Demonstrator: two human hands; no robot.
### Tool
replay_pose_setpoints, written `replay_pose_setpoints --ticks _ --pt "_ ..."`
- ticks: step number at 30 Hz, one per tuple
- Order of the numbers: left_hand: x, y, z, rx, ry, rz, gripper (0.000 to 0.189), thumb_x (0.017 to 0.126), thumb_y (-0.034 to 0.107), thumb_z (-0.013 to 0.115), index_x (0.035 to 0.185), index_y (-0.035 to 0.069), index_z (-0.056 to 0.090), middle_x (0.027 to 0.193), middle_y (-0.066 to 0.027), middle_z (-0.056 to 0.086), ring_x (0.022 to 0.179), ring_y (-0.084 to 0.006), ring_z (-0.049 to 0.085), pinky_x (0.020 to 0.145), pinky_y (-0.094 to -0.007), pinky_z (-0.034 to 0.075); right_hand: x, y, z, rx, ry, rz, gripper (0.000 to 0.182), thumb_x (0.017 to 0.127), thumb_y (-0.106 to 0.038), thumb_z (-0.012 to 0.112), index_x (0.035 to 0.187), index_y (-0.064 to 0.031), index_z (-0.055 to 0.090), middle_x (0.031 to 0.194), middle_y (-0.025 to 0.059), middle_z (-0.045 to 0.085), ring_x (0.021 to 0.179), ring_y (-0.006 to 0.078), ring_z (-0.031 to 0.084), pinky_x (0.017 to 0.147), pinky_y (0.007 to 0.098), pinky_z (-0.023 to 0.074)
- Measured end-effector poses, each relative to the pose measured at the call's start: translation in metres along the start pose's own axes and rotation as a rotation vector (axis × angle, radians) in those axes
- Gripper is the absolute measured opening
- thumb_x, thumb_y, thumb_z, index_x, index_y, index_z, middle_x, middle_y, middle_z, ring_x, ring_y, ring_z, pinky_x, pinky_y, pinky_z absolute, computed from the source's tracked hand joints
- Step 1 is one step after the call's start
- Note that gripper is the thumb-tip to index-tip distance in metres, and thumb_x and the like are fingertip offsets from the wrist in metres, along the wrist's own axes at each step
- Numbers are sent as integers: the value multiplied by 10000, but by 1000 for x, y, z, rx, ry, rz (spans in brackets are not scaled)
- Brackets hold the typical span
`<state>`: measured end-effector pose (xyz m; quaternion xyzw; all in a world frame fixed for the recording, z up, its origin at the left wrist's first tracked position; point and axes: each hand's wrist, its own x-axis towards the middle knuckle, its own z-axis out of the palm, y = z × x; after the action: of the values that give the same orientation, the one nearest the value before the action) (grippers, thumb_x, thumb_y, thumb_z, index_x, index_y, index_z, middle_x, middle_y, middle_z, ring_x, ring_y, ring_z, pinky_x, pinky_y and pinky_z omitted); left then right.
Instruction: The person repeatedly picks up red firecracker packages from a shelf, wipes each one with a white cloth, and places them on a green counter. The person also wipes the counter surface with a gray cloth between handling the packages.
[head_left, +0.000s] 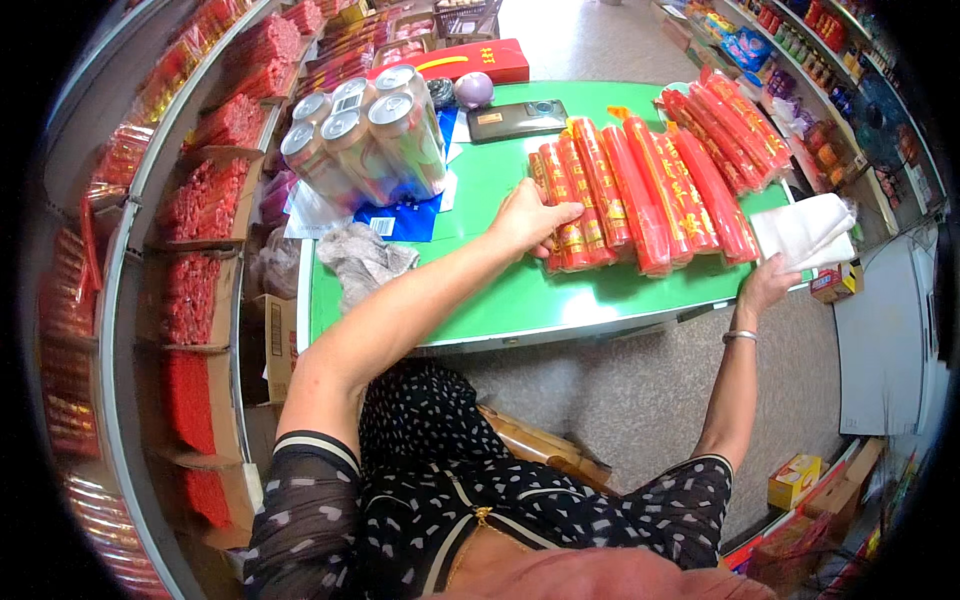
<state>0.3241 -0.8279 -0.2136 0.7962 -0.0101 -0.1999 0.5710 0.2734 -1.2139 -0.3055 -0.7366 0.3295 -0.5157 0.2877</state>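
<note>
On the green tabletop (465, 289) lie several red candle-like sticks in clear wrap with gold characters (611, 195), side by side. My left hand (529, 221) rests on the leftmost wrapped pack, thumb across its top and fingers at its left side. My right hand (769, 285) is at the table's right edge, gripping a folded white cloth (802, 232). More red wrapped packs (727, 131) lie behind, at the back right. The undersides of both hands are hidden.
A shrink-wrapped pack of cans (364, 139), a grey cloth (364, 259), a smartphone (517, 120), a lilac round object (475, 90) and a red box (480, 61) are on the table. Stocked shelves (244, 300) stand at left, more at right.
</note>
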Motion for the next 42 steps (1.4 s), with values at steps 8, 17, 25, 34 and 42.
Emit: replay_pose_setpoints --ticks 8,17,25,34,42 --pt "1 -5 2 -13 86 28 363 753 243 674 905 -59 544 792 -140 619 619 -177 631 411 -277 524 1 11 4 79 13 -78 391 853 -260 520 930 97 378 853 311 527 800 420 542 728 465 410" --pt "-9 -8 9 12 -29 25 351 753 230 676 895 -57 531 773 -125 607 614 -180 610 421 -283 462 -3 -4 1 129 3 -63 365 855 -211 517 945 114 375 882 290 526 820 383 542 749 451 413" --pt "-13 12 16 -321 47 -229 224 725 62 669 897 -60 593 792 -146 622 660 -227 634 513 -359 523 0 5 3 52 4 -24 390 858 -240 506 959 113 373 904 316 514 849 423 538 758 472 405" --pt "-7 6 23 -403 95 -187 297 690 -12 672 962 -86 582 914 -191 620 762 -255 640 587 -380 549 3 17 6 -1 -9 -4 413 850 -273 522 938 104 378 883 324 510 825 438 527 738 489 383" --pt "6 0 35 -523 82 -161 303 665 -29 660 952 -92 586 888 -192 623 741 -263 639 579 -378 537 -2 3 2 46 26 -70 405 843 -270 514 930 104 382 851 330 524 809 464 533 724 499 395"
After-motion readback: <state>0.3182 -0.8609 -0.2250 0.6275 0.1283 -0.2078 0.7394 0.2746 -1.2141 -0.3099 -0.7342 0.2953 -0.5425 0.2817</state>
